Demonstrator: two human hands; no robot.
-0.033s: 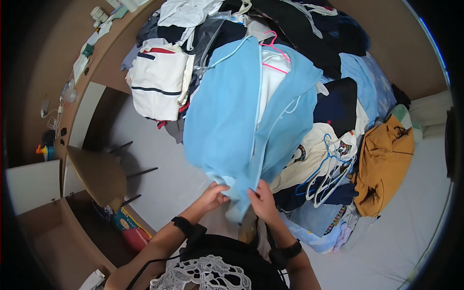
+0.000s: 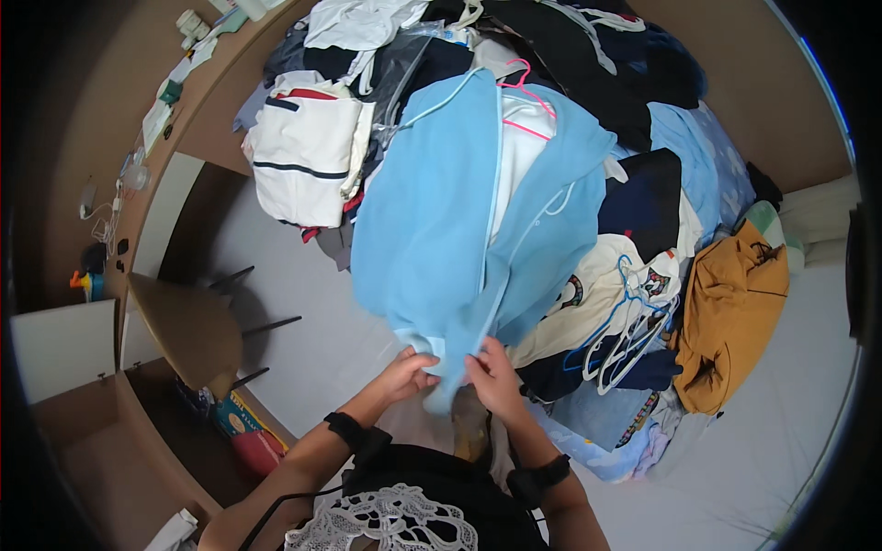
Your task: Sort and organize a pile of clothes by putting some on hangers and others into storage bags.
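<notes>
A light blue zip-up jacket (image 2: 423, 202) lies spread over the pile, its front partly unzipped. The pink hanger (image 2: 525, 92) shows at its neck opening, with white lining or cloth below it. At the jacket's near hem, my left hand (image 2: 407, 375) pinches the left side. My right hand (image 2: 496, 375) grips the hem close to the zip edge. Between the hands, a loose corner of blue fabric hangs down, slightly blurred. Fingertips of both hands are partly hidden by the cloth.
Folded white clothes (image 2: 308, 156) lie left of the jacket. To its right are white and blue hangers (image 2: 625, 321) on a cream shirt, and a mustard garment (image 2: 735, 312). A brown chair (image 2: 184, 331) stands at left beside a desk (image 2: 152, 211) and an open cabinet.
The hem corner between my hands has risen slightly, and my right hand has shifted a little to the left and up. Both hands keep their hold on the jacket.
</notes>
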